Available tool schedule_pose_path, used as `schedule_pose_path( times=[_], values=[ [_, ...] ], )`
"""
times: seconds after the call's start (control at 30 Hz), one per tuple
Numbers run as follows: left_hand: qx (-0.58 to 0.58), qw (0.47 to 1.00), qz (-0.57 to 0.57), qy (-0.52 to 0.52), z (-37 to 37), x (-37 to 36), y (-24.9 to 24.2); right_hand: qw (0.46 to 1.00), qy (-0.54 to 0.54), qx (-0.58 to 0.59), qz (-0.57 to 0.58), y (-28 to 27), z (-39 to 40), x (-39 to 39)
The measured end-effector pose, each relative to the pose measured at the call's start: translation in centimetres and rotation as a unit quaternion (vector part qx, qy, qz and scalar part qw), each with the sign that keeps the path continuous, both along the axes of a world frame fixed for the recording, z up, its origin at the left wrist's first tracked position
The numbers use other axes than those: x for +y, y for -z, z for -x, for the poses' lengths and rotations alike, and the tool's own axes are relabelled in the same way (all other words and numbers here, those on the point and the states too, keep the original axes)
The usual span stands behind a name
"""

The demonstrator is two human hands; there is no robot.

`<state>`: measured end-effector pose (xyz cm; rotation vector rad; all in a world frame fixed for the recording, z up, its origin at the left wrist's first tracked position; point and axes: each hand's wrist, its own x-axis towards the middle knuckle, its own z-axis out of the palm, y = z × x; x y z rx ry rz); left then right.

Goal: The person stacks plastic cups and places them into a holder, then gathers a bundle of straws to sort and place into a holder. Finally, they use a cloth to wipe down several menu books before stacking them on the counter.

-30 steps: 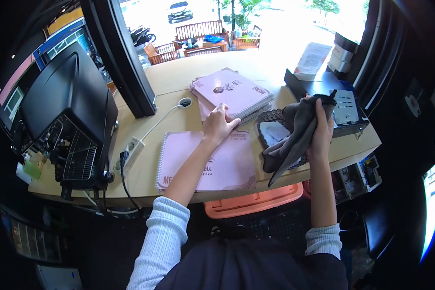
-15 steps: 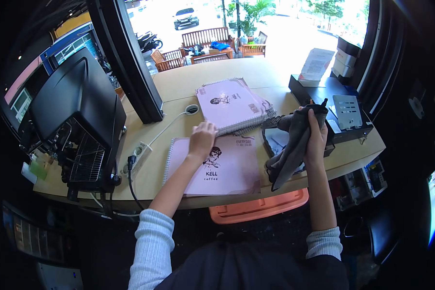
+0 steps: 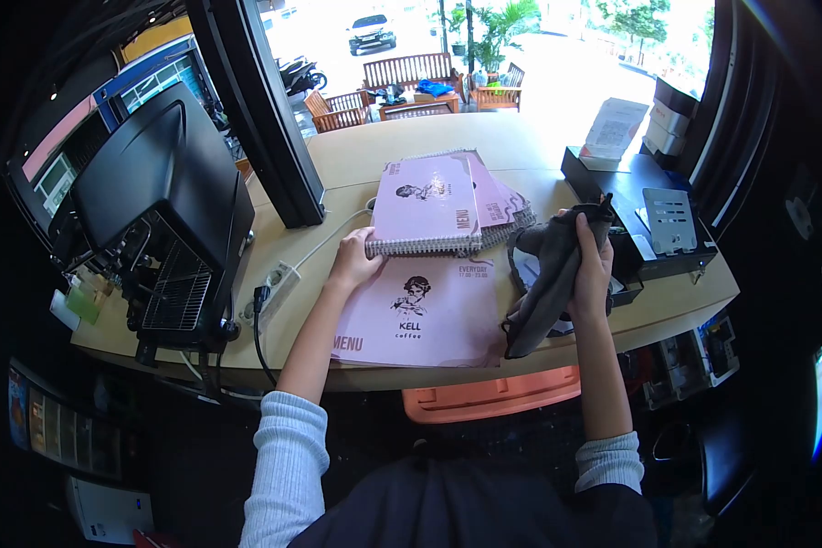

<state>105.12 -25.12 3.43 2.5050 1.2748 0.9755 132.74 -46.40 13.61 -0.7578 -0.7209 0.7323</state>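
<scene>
At the lower-left corner of a pink spiral-bound menu (image 3: pixel 420 208), my left hand (image 3: pixel 353 259) has its fingers closed on the edge. That menu lies on top of a stack, angled across the other menus (image 3: pixel 502 203), whose spiral bindings stick out to the right. Nearer to me a single pink menu (image 3: pixel 443 324) with a "KELL coffee" print lies flat, partly under my left wrist. A crumpled dark grey cloth (image 3: pixel 548 292) is gripped in my right hand (image 3: pixel 595 274), raised over the right side of the table.
On the left stand a black coffee machine (image 3: pixel 155 192) and a white power strip (image 3: pixel 274 290) with cables. To the right are a black cash drawer (image 3: pixel 612 187), a metal stand (image 3: pixel 669 222) and a paper sign (image 3: pixel 615 132). An orange lid (image 3: pixel 484 395) shows below the table (image 3: pixel 338 160).
The top menu has turned and shifted left, fanning out from those beneath. My left hand moved left and down to its corner. The cloth stays in my right hand, and the view shifted slightly.
</scene>
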Motion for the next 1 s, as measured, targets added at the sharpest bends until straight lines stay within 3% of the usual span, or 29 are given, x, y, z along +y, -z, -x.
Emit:
schedule_pose_path(
  times=[0.27, 0.43, 0.53, 0.6, 0.7, 0.73, 0.8, 0.83, 0.9, 1.0],
  values=[
    [-0.109, 0.975, 0.189, -0.042, -2.8, 1.5, -0.9, 0.999, 0.05, 0.016, -0.004, -0.1, -0.4, -0.9],
    [-0.07, 0.98, 0.18, -0.037, -3.0, 1.7, -0.8, 0.999, 0.04, 0.001, -0.011, 0.7, -1.4, -1.5],
    [-0.036, 0.993, 0.108, 0.041, -3.2, 1.9, -1.9, 0.999, 0.027, -0.019, -0.009, 1.1, -2.0, -1.7],
    [0.039, 0.988, 0.078, 0.124, -3.0, 2.3, -2.7, 0.999, 0.026, -0.018, -0.014, 1.2, -2.1, -1.8],
    [0.142, 0.975, 0.023, 0.167, -3.3, 2.4, -4.0, 0.999, 0.031, -0.004, -0.024, 0.9, -1.9, -2.2],
    [0.142, 0.975, 0.021, 0.167, -3.6, 2.3, -4.4, 0.999, 0.038, 0.01, -0.028, 0.7, -1.8, -2.3],
    [0.285, 0.944, -0.06, 0.154, -4.3, 2.1, -4.9, 0.999, 0.038, 0.012, -0.031, 0.8, -1.8, -2.4],
    [0.285, 0.944, -0.061, 0.153, -4.8, 2.0, -5.1, 0.999, 0.037, 0.014, -0.033, 0.8, -1.7, -2.5],
    [0.393, 0.904, -0.096, 0.135, -5.4, 1.9, -5.3, 0.999, 0.035, 0.014, -0.035, 0.9, -1.7, -2.7],
    [0.391, 0.9, -0.133, 0.139, -4.9, 2.0, -5.8, 0.999, 0.031, -0.002, -0.03, 1.2, -2.1, -2.9]
  ],
)
